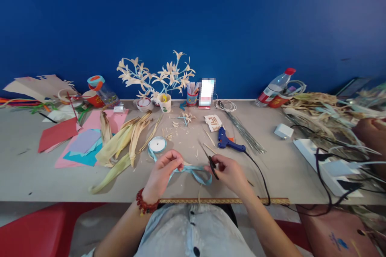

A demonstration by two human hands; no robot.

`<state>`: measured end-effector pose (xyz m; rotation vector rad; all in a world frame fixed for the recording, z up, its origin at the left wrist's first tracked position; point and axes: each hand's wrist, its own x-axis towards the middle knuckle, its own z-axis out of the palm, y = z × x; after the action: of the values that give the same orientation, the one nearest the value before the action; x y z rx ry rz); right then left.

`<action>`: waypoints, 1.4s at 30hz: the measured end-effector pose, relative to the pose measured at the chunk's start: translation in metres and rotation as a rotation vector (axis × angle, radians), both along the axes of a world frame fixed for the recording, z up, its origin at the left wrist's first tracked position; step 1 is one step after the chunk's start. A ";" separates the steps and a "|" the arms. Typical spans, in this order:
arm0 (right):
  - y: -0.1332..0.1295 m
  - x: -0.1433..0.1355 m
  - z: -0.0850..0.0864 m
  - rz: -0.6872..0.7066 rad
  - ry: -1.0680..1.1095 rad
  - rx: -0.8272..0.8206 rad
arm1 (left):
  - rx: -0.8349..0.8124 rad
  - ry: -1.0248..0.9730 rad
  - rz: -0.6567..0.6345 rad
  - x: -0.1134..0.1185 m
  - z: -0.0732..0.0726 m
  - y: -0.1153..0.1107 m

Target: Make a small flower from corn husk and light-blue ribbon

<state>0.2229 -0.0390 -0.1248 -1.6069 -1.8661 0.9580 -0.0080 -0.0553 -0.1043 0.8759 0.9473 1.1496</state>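
Note:
My left hand (165, 169), with a red beaded bracelet at the wrist, pinches a light blue ribbon (199, 177). The ribbon stretches across to my right hand (231, 172) and loops down between the two. Black-handled scissors (212, 165) are held in my right hand, blades pointing up and left; whether its fingers also grip the ribbon I cannot tell. Just beyond my left hand lies a white spool (157, 143) wound with blue ribbon. A blue glue gun (229, 141) rests past my right hand. Nearby is a small pale flower sprig (186, 119).
Corn husks (123, 140) and coloured paper (84, 148) lie to the left. Potted husk flowers (165, 103) stand by the blue wall. Wires (247, 132), a power strip (325, 168) with cables, and a bottle (275, 86) are right. Another person's hand (372, 136) shows at the right edge.

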 end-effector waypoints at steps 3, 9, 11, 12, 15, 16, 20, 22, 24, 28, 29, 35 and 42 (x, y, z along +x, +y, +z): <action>-0.002 0.014 -0.001 0.071 -0.418 0.125 | -0.007 0.020 0.009 -0.003 -0.005 -0.001; 0.007 0.011 0.004 0.137 -0.806 0.090 | -0.007 0.056 -0.034 -0.002 -0.012 0.006; 0.013 0.008 0.004 0.146 -0.869 0.066 | -0.022 0.039 -0.059 -0.002 -0.013 0.010; 0.016 0.007 0.005 0.157 -0.889 0.061 | -0.029 0.033 -0.074 -0.002 -0.013 0.011; 0.022 0.004 0.006 0.190 -0.905 0.090 | -0.020 0.044 -0.104 -0.001 -0.011 0.018; 0.023 0.003 0.007 0.202 -0.896 0.107 | -0.011 0.051 -0.111 -0.001 -0.010 0.020; 0.027 0.005 0.010 0.296 -0.821 0.179 | 0.001 0.024 -0.131 0.003 -0.009 0.032; 0.030 0.011 0.014 0.340 -0.792 0.187 | -0.028 -0.044 -0.135 0.006 -0.009 0.038; 0.031 0.017 0.019 0.379 -0.755 0.177 | -0.072 -0.137 -0.135 0.008 -0.010 0.043; 0.032 0.015 0.027 0.372 -0.514 0.247 | -0.130 -0.262 -0.145 0.013 -0.014 0.050; 0.032 0.010 0.028 0.334 -0.427 0.312 | -0.144 -0.282 -0.148 0.014 -0.015 0.052; 0.052 -0.029 0.022 0.422 -0.026 0.705 | -0.206 -0.328 -0.162 0.015 -0.023 0.057; 0.064 -0.040 0.004 0.421 0.120 0.654 | -0.183 -0.284 -0.106 0.015 -0.035 0.061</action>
<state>0.1828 0.0252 -0.1213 -0.7767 -2.1675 0.4885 0.0073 0.0053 -0.1398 0.5901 0.7495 1.0458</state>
